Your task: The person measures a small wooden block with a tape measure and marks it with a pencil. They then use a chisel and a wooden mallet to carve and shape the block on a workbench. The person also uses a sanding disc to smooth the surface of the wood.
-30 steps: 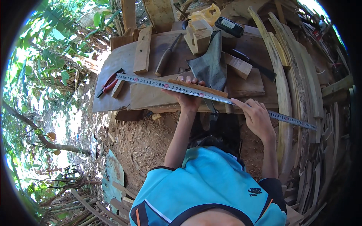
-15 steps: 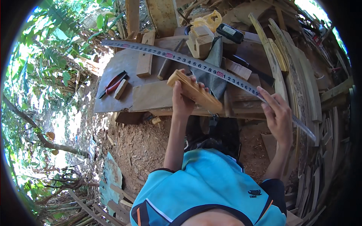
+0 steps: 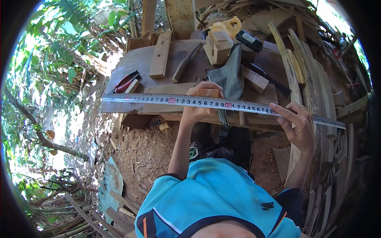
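My left hand (image 3: 193,112) is closed around a small wooden block (image 3: 207,93), its end face turned up toward me. In my right hand (image 3: 298,123), pinched between thumb and fingers, is a long metal measuring tape strip (image 3: 158,98) with black and red marks. It runs nearly level across the picture in front of the block and my left hand, both ends free. Whether strip and block touch, I cannot tell. Beyond the block lies a grey cloth (image 3: 227,77) on the wooden workbench (image 3: 131,59).
Red-handled pliers (image 3: 126,82), a wooden-handled tool (image 3: 182,68), a plank (image 3: 160,55), stacked wood blocks (image 3: 217,47) and a dark oblong case (image 3: 249,40) lie on the bench. Long boards (image 3: 317,83) stand at the right. Shavings cover the ground (image 3: 147,158).
The measuring tape strip has swung from a slant to nearly level and come nearer, in front of the block. My left hand has turned the block end-on. My right hand moved slightly right and down.
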